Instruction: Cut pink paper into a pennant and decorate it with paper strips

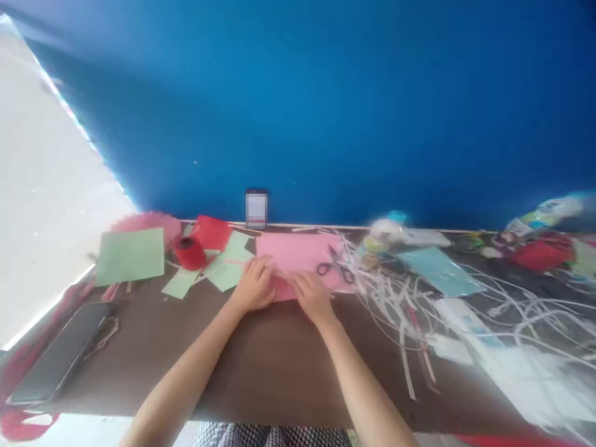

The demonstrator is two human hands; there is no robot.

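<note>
Sheets of pink paper [298,245] lie on the brown table in front of me. At the near edge of the paper, my left hand [256,285] is closed, its fingertips bent down onto a pink piece. A short way to the right, my right hand [314,298] holds the same piece with fingers pressed together. Between the hands the piece's edge looks folded or rolled, but blur hides the detail. Dark-handled scissors [336,268] rest on the pink paper, just beyond my right hand. Green paper pieces [226,273] lie left of my left hand.
A red thread spool [190,253] and a larger green sheet [130,256] are on the left, with a phone [63,351] nearer. Tangled white strips and cables [395,304] spread rightward, beside a blue packet [442,271]. A small framed screen [256,210] leans against the blue wall.
</note>
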